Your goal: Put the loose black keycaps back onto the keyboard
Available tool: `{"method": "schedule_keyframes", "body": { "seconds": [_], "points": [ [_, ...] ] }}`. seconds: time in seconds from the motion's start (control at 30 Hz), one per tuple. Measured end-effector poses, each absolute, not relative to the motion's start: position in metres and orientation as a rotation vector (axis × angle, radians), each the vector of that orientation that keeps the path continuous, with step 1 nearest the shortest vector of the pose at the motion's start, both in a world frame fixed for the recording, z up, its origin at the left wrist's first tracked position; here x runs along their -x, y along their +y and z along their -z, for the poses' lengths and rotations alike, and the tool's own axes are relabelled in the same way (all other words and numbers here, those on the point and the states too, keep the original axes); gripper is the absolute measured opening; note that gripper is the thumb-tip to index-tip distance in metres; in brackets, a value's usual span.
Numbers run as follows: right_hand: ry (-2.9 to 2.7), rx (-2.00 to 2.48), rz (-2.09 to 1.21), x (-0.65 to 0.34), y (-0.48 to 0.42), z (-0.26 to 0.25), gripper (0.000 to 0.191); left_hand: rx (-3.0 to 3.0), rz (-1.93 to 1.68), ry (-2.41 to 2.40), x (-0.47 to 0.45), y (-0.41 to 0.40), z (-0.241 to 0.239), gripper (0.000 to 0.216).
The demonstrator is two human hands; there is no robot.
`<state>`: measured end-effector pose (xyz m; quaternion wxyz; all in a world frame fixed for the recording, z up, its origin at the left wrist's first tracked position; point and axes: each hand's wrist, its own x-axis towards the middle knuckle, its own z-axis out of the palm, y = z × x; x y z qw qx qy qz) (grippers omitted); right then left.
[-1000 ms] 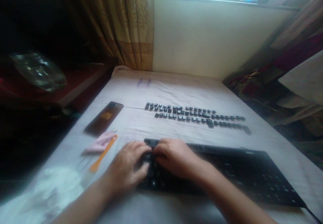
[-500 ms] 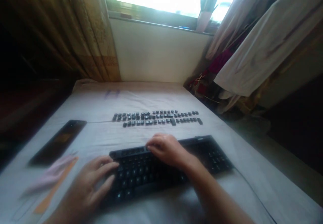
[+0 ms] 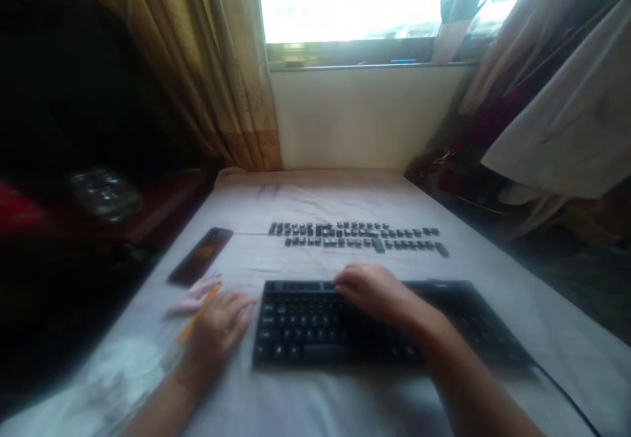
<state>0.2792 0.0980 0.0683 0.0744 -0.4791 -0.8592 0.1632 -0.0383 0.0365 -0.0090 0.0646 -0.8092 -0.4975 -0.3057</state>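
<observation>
A black keyboard (image 3: 305, 351) lies on the pale cloth-covered surface, its cable leaving from the right end. My right hand (image 3: 372, 289) rests over the keyboard's upper middle, fingers bent and pressed together at its top edge. Whatever those fingertips hold is hidden. My left hand (image 3: 221, 328) is just left of the keyboard, apart from it, with fingers loosely stretched and slightly blurred. Partly behind that hand lies an orange strip (image 3: 186, 333), beside a pink cloth (image 3: 194, 297). Beyond the keyboard, small dark keycaps (image 3: 340, 242) are set out in rows.
A dark phone (image 3: 202, 256) lies at the left, with a thin line running towards the keycaps. A clear, crumpled plastic-like item (image 3: 118, 374) is at the lower left. Curtains (image 3: 241, 95) hang by the window, and clothes (image 3: 566, 115) hang at the right.
The view has turned left, so everything appears shifted right. My left hand has moved off the keyboard's left end to beside the orange strip. My right hand stays at the keyboard's top edge.
</observation>
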Motion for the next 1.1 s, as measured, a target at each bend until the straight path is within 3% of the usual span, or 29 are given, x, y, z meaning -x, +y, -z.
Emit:
{"method": "schedule_keyframes", "body": {
  "seconds": [0.37,0.53,0.67,0.97,1.1],
  "points": [
    [-2.594,1.353,-0.509,-0.29,0.105,-0.057,0.029,1.954,0.434,-2.087,0.092,0.02,-0.026,0.029],
    [-2.598,1.354,-0.498,-0.29,0.107,-0.054,0.028,1.908,0.151,-2.288,0.083,0.019,-0.035,0.015],
    [-2.604,1.335,-0.48,-0.292,0.108,-0.052,0.028,1.903,0.035,-2.341,0.072,0.017,-0.038,0.02],
    [-2.622,1.264,-0.45,-0.285,0.101,-0.054,0.027,1.948,0.106,-2.4,0.072,0.013,-0.037,0.027],
    [-2.614,1.222,-0.486,-0.276,0.095,-0.056,0.025,2.091,0.26,-2.362,0.077,0.012,-0.034,0.019]
  ]
}}
